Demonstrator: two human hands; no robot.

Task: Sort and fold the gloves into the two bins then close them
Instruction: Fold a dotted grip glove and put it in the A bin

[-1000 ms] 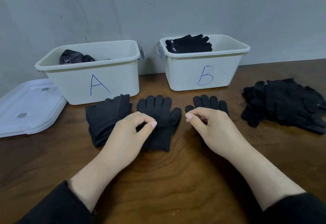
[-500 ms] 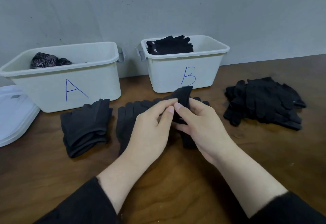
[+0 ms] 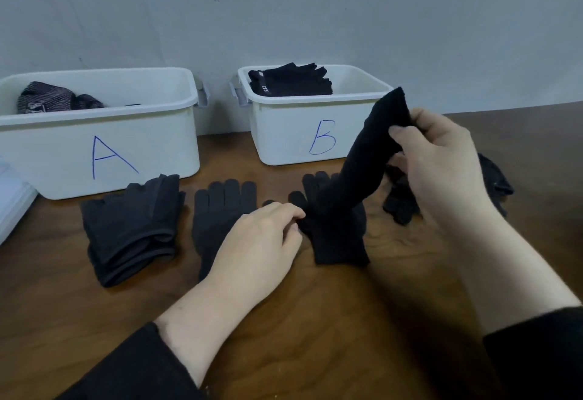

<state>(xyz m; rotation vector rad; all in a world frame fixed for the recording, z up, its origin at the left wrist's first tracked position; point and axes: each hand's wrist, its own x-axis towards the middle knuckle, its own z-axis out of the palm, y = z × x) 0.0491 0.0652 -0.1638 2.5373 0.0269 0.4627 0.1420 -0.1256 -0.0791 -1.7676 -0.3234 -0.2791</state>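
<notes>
- The right hand (image 3: 441, 163) pinches the cuff end of a black glove (image 3: 362, 172) and holds it lifted in front of bin B (image 3: 284, 134); the glove's lower part drapes onto another black glove (image 3: 340, 235) lying flat on the table (image 3: 284, 320).
- The left hand (image 3: 262, 242), fingers curled, grips that lower glove at its near-left edge, pinning it.
- The step appears to be pairing or folding one glove over the other.
- Next, the lifted glove likely needs laying down and folding, then placing in a bin.
- A flat glove (image 3: 220, 210) and a folded stack (image 3: 132, 226) lie to the left, near bin A (image 3: 151, 153).
</notes>
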